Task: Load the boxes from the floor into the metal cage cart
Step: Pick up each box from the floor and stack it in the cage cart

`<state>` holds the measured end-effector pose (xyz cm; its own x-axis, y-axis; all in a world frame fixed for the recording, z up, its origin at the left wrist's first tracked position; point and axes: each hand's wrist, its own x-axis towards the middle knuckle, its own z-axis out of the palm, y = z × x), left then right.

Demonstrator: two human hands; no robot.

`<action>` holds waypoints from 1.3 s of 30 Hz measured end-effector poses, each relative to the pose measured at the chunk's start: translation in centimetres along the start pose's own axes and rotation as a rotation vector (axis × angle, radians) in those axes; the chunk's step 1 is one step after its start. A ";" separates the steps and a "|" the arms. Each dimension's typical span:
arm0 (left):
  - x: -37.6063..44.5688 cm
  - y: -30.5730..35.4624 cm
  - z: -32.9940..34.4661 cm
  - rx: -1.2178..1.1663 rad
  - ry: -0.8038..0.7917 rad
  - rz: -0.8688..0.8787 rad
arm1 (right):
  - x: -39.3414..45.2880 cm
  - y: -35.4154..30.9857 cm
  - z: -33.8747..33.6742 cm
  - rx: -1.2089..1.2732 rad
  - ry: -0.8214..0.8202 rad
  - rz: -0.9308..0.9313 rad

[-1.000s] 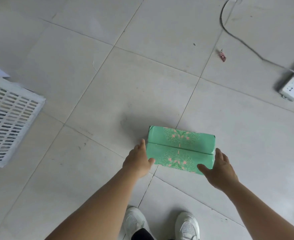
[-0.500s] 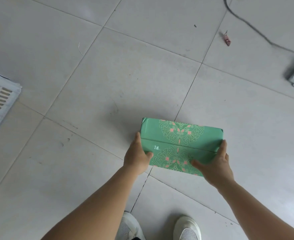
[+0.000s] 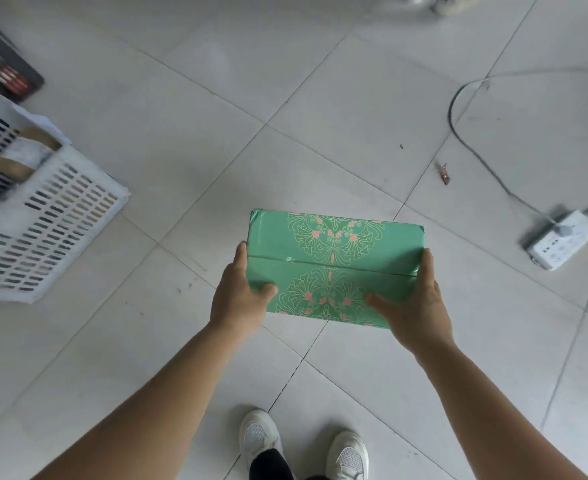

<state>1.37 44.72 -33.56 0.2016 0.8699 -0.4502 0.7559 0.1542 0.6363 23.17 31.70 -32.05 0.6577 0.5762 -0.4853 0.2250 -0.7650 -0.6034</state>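
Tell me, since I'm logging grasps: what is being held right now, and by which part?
The green box, by its two short ends: left hand and right hand, thumbs on top.

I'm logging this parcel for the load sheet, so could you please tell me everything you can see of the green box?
The green box is a flat rectangular parcel wrapped in glossy green paper printed with pale line ornaments and pink flower accents. A seam runs across its top from side to side. It is held roughly level above the tiled floor, broad face up. The left hand clasps its left end and the right hand its right end, thumbs on top. Nothing else touches it.
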 end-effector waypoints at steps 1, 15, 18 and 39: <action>-0.7 1.0 -1.8 -0.009 0.028 0.001 | -0.6 -1.8 -0.9 -0.001 0.001 -0.029; -15.5 8.8 -23.5 -0.218 0.389 -0.026 | -13.0 -22.4 -8.2 -0.028 -0.140 -0.434; -19.9 9.0 -26.3 -0.285 0.486 -0.057 | -15.9 -25.1 -8.6 -0.040 -0.205 -0.527; -53.2 2.5 -38.0 -0.460 1.228 -0.366 | -44.1 -37.4 -1.8 -0.071 -0.769 -1.127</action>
<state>-31.07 16.61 15.80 -0.8257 0.5616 0.0529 0.3236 0.3948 0.8599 -12.93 34.38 13.00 -0.4626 0.8866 0.0034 0.4195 0.2223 -0.8801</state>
